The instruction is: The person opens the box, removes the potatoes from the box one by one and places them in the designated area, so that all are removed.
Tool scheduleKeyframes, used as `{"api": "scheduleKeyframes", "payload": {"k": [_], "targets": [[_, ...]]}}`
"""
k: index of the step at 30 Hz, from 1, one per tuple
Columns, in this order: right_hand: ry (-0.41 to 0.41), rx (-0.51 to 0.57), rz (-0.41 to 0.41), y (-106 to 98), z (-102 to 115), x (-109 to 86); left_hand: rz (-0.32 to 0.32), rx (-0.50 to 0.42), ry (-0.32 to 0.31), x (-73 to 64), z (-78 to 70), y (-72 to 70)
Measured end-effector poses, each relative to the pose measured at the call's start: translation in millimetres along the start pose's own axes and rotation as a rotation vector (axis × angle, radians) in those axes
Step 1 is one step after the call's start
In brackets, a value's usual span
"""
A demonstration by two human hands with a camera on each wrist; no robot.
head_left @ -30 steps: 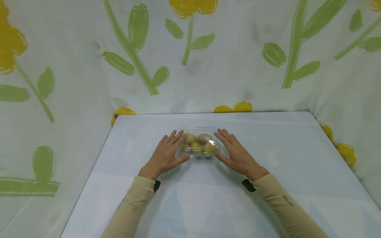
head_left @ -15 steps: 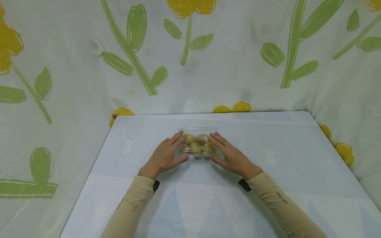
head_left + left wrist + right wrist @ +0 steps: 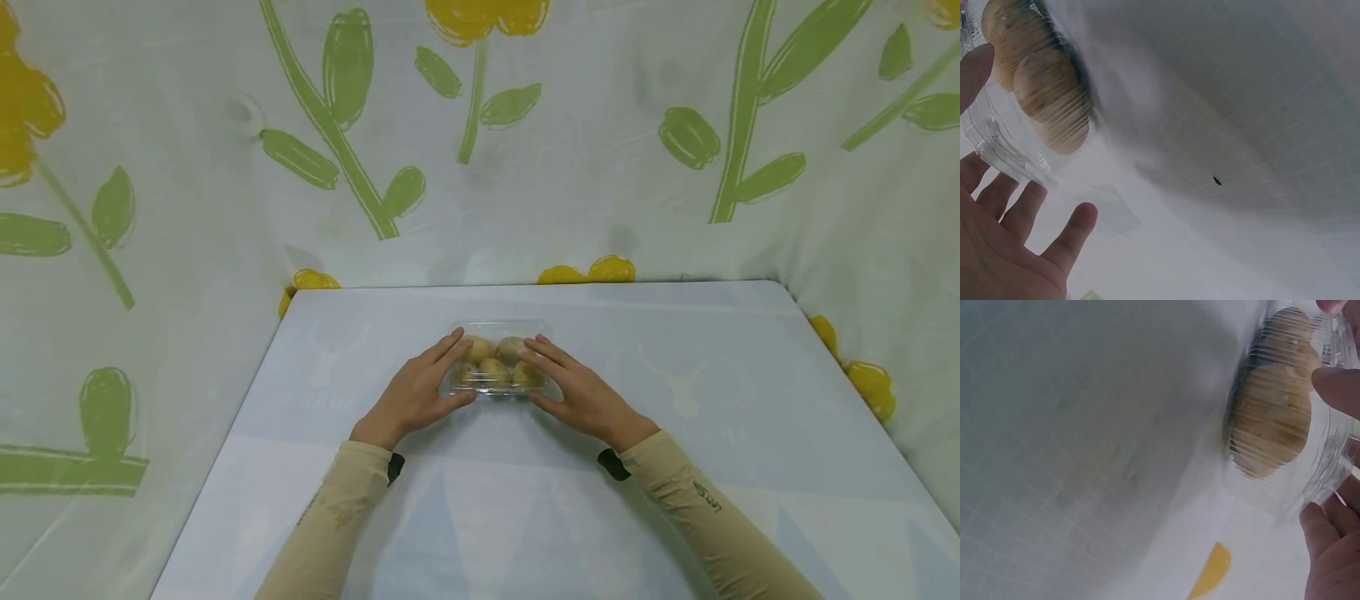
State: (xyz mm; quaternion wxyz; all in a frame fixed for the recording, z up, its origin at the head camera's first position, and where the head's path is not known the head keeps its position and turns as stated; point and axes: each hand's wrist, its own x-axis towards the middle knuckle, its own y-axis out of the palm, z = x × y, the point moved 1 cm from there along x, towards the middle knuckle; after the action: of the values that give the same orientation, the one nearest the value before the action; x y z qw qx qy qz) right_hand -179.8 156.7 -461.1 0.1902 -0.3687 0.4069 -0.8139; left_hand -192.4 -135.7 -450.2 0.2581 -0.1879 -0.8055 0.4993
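A clear plastic box [image 3: 498, 324] stands near the table's far side with several yellowish-brown potatoes [image 3: 495, 372] inside. My left hand [image 3: 412, 398] is at its left end, fingers extended and the thumb near the front corner. In the left wrist view, the fingertips of this left hand [image 3: 1013, 250] meet the box's clear edge. At the right end is my right hand [image 3: 594, 400], its fingers reaching over the box's side and the thumb by the front corner. The right wrist view has the right hand [image 3: 1335, 550] touching the box's rim [image 3: 1329, 481].
The box rests on a pale blue and white table [image 3: 675, 500] with faint printed shapes. A white cloth [image 3: 585, 192] with green leaves and yellow flowers hangs behind the table and along both sides.
My right hand has moved left, from beside the box to over its right end, in the first half second. The left hand and the box stay nearly where they were.
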Motion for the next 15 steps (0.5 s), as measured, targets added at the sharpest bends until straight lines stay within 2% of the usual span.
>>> {"api": "scheduleKeyframes", "payload": {"k": [7, 15], "targets": [[0.014, 0.014, 0.003, 0.7, -0.9, -1.1, -0.005, -0.071, 0.011, -1.7, 2.3, 5.6], [0.029, 0.036, 0.000, 1.3, -1.7, -2.6, -0.048, -0.030, 0.081, -4.4, 2.8, 9.3]]}}
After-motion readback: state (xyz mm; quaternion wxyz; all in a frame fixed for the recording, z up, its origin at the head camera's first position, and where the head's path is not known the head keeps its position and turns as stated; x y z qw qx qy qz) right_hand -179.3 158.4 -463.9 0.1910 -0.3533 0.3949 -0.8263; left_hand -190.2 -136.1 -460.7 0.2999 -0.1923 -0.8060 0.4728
